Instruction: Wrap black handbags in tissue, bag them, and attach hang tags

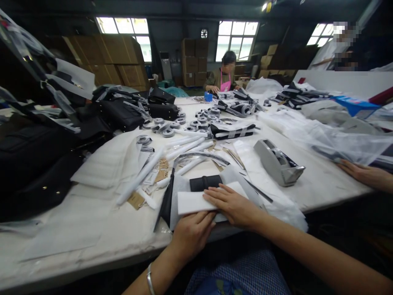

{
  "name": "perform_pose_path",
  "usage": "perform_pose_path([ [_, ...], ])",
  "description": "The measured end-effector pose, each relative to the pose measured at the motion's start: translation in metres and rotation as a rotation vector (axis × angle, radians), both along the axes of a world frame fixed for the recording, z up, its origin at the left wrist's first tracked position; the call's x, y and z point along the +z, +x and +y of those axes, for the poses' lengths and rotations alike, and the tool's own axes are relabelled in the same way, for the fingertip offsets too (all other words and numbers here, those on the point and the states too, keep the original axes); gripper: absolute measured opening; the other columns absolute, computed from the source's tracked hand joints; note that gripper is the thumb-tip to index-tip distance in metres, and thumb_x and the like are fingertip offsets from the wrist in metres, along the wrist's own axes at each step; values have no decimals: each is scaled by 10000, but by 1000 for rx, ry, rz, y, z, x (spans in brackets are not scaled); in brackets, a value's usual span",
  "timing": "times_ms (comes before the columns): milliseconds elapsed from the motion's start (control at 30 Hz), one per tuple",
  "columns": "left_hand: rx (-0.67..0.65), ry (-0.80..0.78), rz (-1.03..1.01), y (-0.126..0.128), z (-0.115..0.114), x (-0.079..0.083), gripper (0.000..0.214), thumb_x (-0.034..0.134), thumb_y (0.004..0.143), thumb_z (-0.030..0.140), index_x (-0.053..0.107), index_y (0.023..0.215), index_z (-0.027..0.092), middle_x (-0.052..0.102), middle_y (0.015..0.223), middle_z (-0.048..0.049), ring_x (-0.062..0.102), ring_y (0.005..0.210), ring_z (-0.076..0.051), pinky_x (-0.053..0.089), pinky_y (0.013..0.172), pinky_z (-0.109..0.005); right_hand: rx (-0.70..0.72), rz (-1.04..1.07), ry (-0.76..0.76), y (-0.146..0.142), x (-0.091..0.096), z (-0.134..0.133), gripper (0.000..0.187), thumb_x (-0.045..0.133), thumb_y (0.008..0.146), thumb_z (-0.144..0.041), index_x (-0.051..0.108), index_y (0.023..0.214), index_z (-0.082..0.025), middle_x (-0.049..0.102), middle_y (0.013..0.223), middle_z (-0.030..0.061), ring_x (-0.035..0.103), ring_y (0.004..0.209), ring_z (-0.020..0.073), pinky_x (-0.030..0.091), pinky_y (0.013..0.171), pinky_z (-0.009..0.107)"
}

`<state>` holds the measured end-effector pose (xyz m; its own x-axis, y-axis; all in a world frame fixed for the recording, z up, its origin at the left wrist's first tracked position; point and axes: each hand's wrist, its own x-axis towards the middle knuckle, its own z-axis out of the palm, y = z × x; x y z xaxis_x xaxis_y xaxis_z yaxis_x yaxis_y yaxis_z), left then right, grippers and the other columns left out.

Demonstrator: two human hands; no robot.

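Note:
A black handbag (pixel 167 200) with a long handle lies at the table's front edge, partly covered by white foam sheet. Over its front is a folded white foam sheet (pixel 190 201), just below a black strap-like flap (pixel 204 183). My right hand (pixel 231 203) rests flat on the foam with its fingers stretched out. Bent around the foam's lower edge are the fingers of my left hand (pixel 194 232), whose thumb is hidden. Several brown paper tags (pixel 135 200) and rolled white foam tubes (pixel 141 176) lie to the left of the bag.
A grey tape dispenser (pixel 274 162) stands to the right. Stacked foam sheets (pixel 107 164) and black bags (pixel 123 114) fill the left side. Coiled wrapped straps (pixel 168 127) lie behind. Another person's hand (pixel 365 174) touches clear plastic at right; a person in a pink apron (pixel 225 80) sits opposite.

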<state>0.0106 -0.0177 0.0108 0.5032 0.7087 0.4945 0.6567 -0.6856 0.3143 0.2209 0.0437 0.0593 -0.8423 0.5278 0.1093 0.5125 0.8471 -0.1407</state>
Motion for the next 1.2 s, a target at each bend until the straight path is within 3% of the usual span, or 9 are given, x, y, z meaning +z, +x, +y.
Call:
perform_pose_path([
  [133,-59,109,-85,-4,-7,4,335,554,938,155,596,1270,162,731,1155,-86,706,1006,-203,585,881,-322,-16,70,-22,4,-8,-5,554,464,1005,-369,380,1505,-147,397,1552,122,326,1451,267,246,1203,516],
  [267,-106,209,-176,-6,-14,31,338,576,902,87,606,1233,150,752,1074,-78,711,958,-151,575,865,-245,-41,130,-31,3,-16,-7,485,455,1007,-303,432,1479,-198,437,1532,100,343,1440,257,250,1199,517],
  [400,51,110,-68,6,-3,50,464,567,949,223,484,1400,151,599,1374,-154,580,1261,-227,524,1022,-352,-61,240,-66,-1,-17,-9,452,488,981,-306,508,1420,-201,499,1472,127,397,1394,267,275,1182,519],
  [533,102,24,149,16,10,30,693,586,935,404,315,1513,133,443,1509,-199,458,1374,-315,484,1065,-492,-112,423,-221,1,-6,-5,300,520,948,-237,698,1187,-203,613,1308,127,540,1248,238,414,1095,419],
  [667,117,53,275,16,9,3,842,649,896,405,200,1558,145,359,1558,-200,363,1429,-327,434,1108,-504,-204,485,-421,8,25,18,191,575,905,-191,766,897,-190,742,981,58,695,919,167,539,864,269],
  [800,149,79,329,17,8,-5,830,704,864,334,254,1549,206,331,1571,-204,362,1424,-344,441,1102,-502,-240,275,-109,-6,48,68,229,518,956,-193,740,1006,-170,740,1030,74,687,943,180,526,866,288],
  [867,156,95,336,18,10,-5,811,703,865,330,273,1543,219,345,1562,-211,371,1416,-353,460,1083,-509,-194,111,17,-26,46,98,279,487,955,-128,706,1126,-152,708,1155,108,660,1052,201,504,927,311],
  [1000,161,161,350,19,11,-4,748,669,884,268,304,1533,200,408,1521,-229,413,1389,-354,483,1064,-492,-70,-70,50,-71,22,146,360,601,851,-47,671,1189,-149,689,1193,128,629,1105,230,508,912,320],
  [1200,183,208,325,17,10,-5,620,521,961,233,299,1540,215,432,1514,-200,422,1390,-312,474,1077,-441,-34,-244,99,-93,7,171,232,552,874,-34,698,1040,-104,698,1058,165,585,1137,271,494,920,359],
])
